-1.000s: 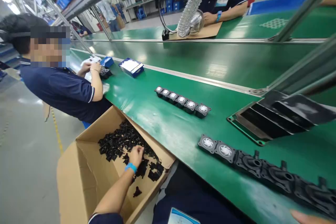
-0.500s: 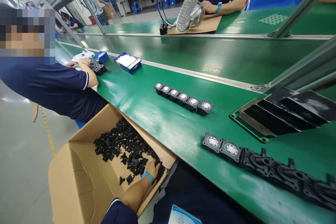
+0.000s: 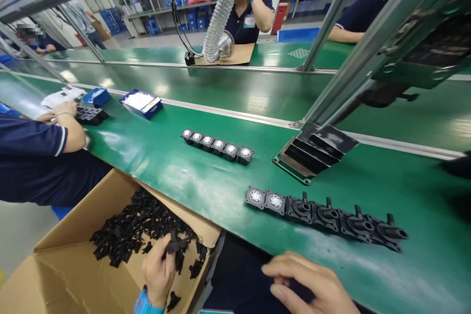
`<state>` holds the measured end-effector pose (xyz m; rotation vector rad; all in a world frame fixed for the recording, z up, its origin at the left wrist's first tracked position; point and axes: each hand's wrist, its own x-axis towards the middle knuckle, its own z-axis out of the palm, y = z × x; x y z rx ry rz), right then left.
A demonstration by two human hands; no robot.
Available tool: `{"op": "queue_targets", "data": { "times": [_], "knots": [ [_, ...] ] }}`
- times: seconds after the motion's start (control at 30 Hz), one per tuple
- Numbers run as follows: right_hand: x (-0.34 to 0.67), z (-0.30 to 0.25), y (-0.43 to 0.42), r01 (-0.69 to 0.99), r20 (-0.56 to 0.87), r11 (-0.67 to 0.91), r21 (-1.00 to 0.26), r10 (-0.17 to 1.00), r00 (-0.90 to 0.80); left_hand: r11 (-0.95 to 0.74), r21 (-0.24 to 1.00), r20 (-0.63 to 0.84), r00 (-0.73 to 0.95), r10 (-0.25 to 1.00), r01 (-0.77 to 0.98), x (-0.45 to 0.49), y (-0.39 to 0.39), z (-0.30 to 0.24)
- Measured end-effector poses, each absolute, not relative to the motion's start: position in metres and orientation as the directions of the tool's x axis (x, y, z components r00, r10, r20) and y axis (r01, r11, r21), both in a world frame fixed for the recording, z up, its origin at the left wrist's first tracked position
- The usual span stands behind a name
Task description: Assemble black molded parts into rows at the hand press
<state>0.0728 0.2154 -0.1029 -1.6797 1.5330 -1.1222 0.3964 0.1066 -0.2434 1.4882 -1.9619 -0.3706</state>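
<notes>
My left hand (image 3: 159, 271) is over the cardboard box (image 3: 69, 265) at my lower left, its fingers closed on a black plastic part (image 3: 175, 247) lifted from the pile of black parts (image 3: 132, 228). My right hand (image 3: 311, 282) rests at the near edge of the green bench (image 3: 206, 184), fingers curled over something dark that I cannot make out. Just beyond it lies a row of black pump housings (image 3: 326, 215), the two leftmost fitted with white impellers. A second row of several fitted housings (image 3: 218, 145) lies farther out.
A co-worker in a dark blue shirt (image 3: 33, 157) works at the bench to my left beside blue boxes (image 3: 142, 103). A black slotted tray (image 3: 312, 149) lies right of centre. A flexible silver duct (image 3: 217, 19) hangs at the back, where another person sits.
My left hand has risen out of the pile with a black part in it. My right hand has come into view at the bench edge. The view has swung to the right.
</notes>
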Motion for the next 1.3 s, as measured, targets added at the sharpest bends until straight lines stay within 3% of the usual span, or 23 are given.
{"op": "queue_targets", "data": {
  "times": [0.07, 0.13, 0.27, 0.37, 0.47, 0.53, 0.63, 0.73, 0.83, 1.07, 1.3],
  "knots": [
    [0.083, -0.104, 0.204, -0.374, 0.142, -0.122, -0.919, -0.989, -0.026, 0.663, 0.534, 0.554, -0.375, -0.743, -0.525, 0.368, 0.108, -0.204],
    [0.089, -0.104, 0.197, -0.293, 0.119, -0.105, -0.95, -0.992, -0.031, 0.828, 0.445, 0.631, -0.536, -0.56, -0.341, 0.331, 0.105, -0.172],
    [0.085, -0.098, 0.198, -0.236, 0.173, -0.155, -0.959, -0.983, -0.059, 0.935, 0.334, 0.672, -0.666, -0.323, -0.117, 0.275, 0.098, -0.139],
    [0.079, -0.092, 0.205, -0.341, 0.262, -0.205, -0.917, -0.956, -0.132, 0.984, 0.167, 0.647, -0.748, -0.151, -0.055, 0.266, 0.099, -0.133],
    [0.075, -0.086, 0.21, -0.456, 0.334, -0.219, -0.863, -0.924, -0.187, 0.998, 0.023, 0.601, -0.797, -0.059, -0.057, 0.269, 0.1, -0.129],
    [0.069, -0.082, 0.211, -0.522, 0.38, -0.232, -0.821, -0.904, -0.195, 0.998, 0.012, 0.603, -0.795, -0.059, -0.064, 0.265, 0.098, -0.126],
    [0.052, -0.076, 0.208, -0.722, 0.502, -0.194, -0.664, -0.831, -0.239, 0.976, 0.147, 0.62, -0.753, -0.219, -0.163, 0.248, 0.092, -0.124],
    [0.033, -0.075, 0.197, -0.911, 0.597, -0.023, -0.412, -0.762, -0.25, 0.895, 0.318, 0.511, -0.738, -0.441, -0.315, 0.229, 0.084, -0.127],
    [0.025, -0.082, 0.184, -0.959, 0.586, 0.033, -0.281, -0.786, -0.199, 0.838, 0.341, 0.371, -0.758, -0.536, -0.425, 0.217, 0.076, -0.129],
    [0.026, -0.097, 0.169, -0.949, 0.507, 0.045, -0.311, -0.837, -0.206, 0.838, 0.146, 0.095, -0.836, -0.541, -0.526, 0.194, 0.062, -0.117],
    [0.025, -0.097, 0.17, -0.945, 0.48, 0.025, -0.327, -0.856, -0.189, 0.838, 0.17, 0.047, -0.845, -0.532, -0.518, 0.174, 0.061, -0.103]
  ]
}}
